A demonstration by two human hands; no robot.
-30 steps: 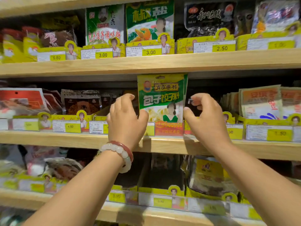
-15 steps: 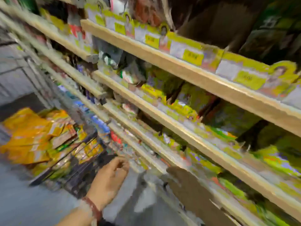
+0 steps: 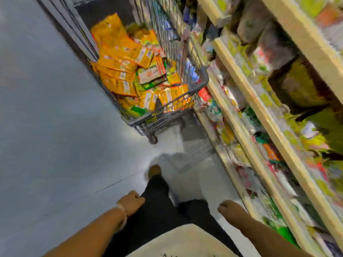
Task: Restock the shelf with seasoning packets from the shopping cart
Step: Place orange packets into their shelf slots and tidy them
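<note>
The grey wire shopping cart [image 3: 198,88] stands ahead of me on the floor, close against the shelves. It holds several orange and green seasoning packets [image 3: 118,71] in a loose heap. The wooden shelves [image 3: 259,108] run along my right, packed with blurred packets. My left hand [image 3: 130,202], a pale bracelet on its wrist, hangs low beside my leg with loosely curled fingers and holds nothing. My right hand [image 3: 231,208] hangs low near the bottom shelf, also holding nothing. Both hands are well short of the cart.
Grey floor [image 3: 55,145] stretches to the left of the cart. My dark trouser legs and one brown shoe [image 3: 154,171] point toward the cart. Shelf edges stick out along the right side.
Both hands have let go of the green packet on the shelf and dropped to my sides. My view has swung left and down from the shelf to the cart and floor.
</note>
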